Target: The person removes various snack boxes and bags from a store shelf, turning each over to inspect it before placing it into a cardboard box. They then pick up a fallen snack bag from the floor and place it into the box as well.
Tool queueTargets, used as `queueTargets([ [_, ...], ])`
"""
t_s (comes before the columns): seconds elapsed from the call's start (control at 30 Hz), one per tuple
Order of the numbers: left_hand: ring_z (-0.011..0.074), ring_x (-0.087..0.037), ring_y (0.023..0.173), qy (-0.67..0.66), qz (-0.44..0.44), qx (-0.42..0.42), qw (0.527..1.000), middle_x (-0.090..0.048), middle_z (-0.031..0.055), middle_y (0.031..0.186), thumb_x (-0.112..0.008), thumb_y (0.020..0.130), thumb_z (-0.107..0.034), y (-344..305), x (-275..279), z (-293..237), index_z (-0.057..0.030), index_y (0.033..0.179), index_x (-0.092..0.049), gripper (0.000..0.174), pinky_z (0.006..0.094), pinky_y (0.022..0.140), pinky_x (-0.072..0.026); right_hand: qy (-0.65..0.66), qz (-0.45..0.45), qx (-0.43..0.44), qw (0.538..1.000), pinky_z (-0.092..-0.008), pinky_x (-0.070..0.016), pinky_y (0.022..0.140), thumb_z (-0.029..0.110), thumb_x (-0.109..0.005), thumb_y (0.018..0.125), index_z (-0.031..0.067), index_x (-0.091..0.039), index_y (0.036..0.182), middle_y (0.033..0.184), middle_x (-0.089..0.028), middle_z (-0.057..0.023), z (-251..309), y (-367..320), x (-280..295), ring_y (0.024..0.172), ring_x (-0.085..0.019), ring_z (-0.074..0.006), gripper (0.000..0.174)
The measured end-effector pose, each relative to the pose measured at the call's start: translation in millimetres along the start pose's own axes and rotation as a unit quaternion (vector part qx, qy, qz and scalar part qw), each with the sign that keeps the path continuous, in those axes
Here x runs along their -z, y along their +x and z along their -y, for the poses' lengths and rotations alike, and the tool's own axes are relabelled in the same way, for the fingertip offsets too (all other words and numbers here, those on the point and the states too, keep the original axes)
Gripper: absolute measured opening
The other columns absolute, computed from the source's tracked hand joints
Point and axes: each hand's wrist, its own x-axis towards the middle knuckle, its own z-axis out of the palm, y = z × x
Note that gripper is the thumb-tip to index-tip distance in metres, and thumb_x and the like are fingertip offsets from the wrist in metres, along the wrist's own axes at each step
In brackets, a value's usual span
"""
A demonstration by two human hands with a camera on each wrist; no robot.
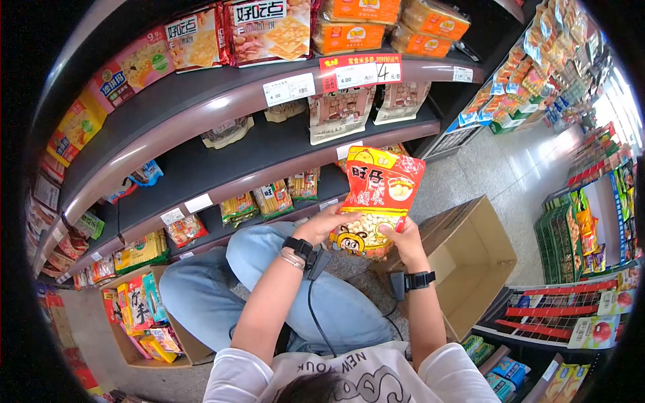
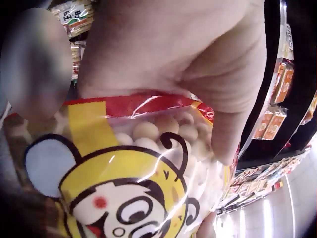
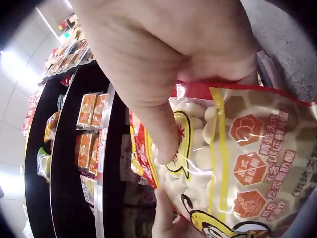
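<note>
Both hands hold a red and yellow snack bag [image 1: 383,181] upright in front of the shelves in the head view. Through its clear lower part show small round pale biscuits [image 2: 147,131] and a cartoon bee [image 2: 129,198]. My left hand [image 1: 325,226] grips the bag's lower left edge, thumb laid across the front. On the opposite edge, my right hand [image 1: 407,243] pinches it, its thumb [image 3: 166,136] pressing on the clear front. The fingers behind the bag are mostly hidden.
An open cardboard box [image 1: 463,269] stands at the right, beside the right forearm. Another box [image 1: 191,346] with several snack packets is at the left, by the bent knees [image 1: 195,289]. Curved shelves [image 1: 181,127] of packaged snacks rise ahead. Tiled aisle floor [image 1: 497,168] lies to the right.
</note>
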Motion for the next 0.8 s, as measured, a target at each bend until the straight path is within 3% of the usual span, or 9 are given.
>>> queueTargets([
  [0.3,0.0128,-0.057,0.105,-0.039,-0.026,-0.022,0.999,-0.06,0.0064,0.118,-0.062,0.089,-0.025,2.0,13.6,7.8,-0.0042,0.125,-0.052,0.042,0.0281,0.09,-0.0459,0.012,-0.001,-0.012,1.0,-0.0295,-0.0467,0.087,0.005,-0.071,0.08,-0.001,-0.054,0.115,0.111,-0.063,-0.0072,-6.5,7.3,-14.2,0.098,-0.06,-0.0136,0.04],
  [0.5,0.0142,-0.06,0.098,-0.026,-0.039,-0.06,0.997,-0.061,0.0069,0.113,-0.068,0.085,-0.026,5.5,11.3,6.1,-0.0051,0.121,-0.052,0.045,0.0282,0.085,-0.048,0.04,0.022,-0.006,0.999,-0.0301,-0.0474,0.086,0.009,-0.071,0.081,-0.0014,-0.053,0.117,0.112,-0.062,-0.0077,0.1,4.0,-25.9,0.096,-0.06,-0.0139,0.041],
  [0.6,0.0147,-0.057,0.098,0.094,-0.173,-0.163,0.967,-0.059,0.0061,0.11,-0.071,0.082,-0.027,20.8,15.1,17.6,-0.0037,0.119,-0.052,0.048,0.0281,0.086,-0.0461,0.002,-0.051,0.034,0.998,-0.0292,-0.0483,0.083,0.008,-0.069,0.082,-0.0014,-0.055,0.115,0.109,-0.063,-0.0073,-9.0,10.2,-23.8,0.094,-0.06,-0.0135,0.037],
  [0.63,0.0154,-0.054,0.101,0.267,-0.255,-0.194,0.909,-0.056,0.0065,0.111,-0.074,0.079,-0.026,22.6,17.5,19.0,-0.0026,0.117,-0.051,0.05,0.0297,0.088,-0.0443,-0.016,-0.091,0.055,0.994,-0.029,-0.0484,0.082,0.007,-0.068,0.083,-0.0016,-0.056,0.114,0.107,-0.064,-0.0071,-13.8,13.5,-24.8,0.093,-0.06,-0.0135,0.035],
  [0.7,0.0163,-0.051,0.107,0.188,-0.161,-0.187,0.951,-0.055,0.0074,0.114,-0.076,0.077,-0.025,22.2,10.9,16.1,-0.0035,0.12,-0.05,0.055,0.031,0.091,-0.043,-0.035,-0.167,0.119,0.978,-0.0278,-0.0489,0.079,0.007,-0.066,0.084,-0.0031,-0.057,0.11,0.103,-0.065,-0.0065,-23.3,19.4,-33.0,0.089,-0.061,-0.013,0.029],
  [0.77,0.018,-0.047,0.115,0.118,-0.064,-0.185,0.973,-0.051,0.0092,0.124,-0.077,0.074,-0.023,16.6,-2.6,10.3,-0.0046,0.126,-0.048,0.062,0.0325,0.095,-0.0404,-0.133,-0.171,0.145,0.966,-0.0272,-0.0489,0.078,0.01,-0.066,0.084,-0.0014,-0.058,0.111,0.101,-0.065,-0.0073,-18.1,15.9,-48.0,0.088,-0.061,-0.012,0.03],
  [0.8,0.0184,-0.046,0.117,0.135,-0.067,-0.207,0.967,-0.049,0.0096,0.126,-0.077,0.074,-0.022,13.6,-8.5,8.6,-0.0047,0.127,-0.047,0.063,0.0326,0.096,-0.0401,-0.203,-0.163,0.148,0.954,-0.0262,-0.0489,0.076,0.012,-0.066,0.084,-0.0012,-0.058,0.112,0.1,-0.065,-0.0076,-20.1,13.3,-52.2,0.088,-0.06,-0.0107,0.032],
])
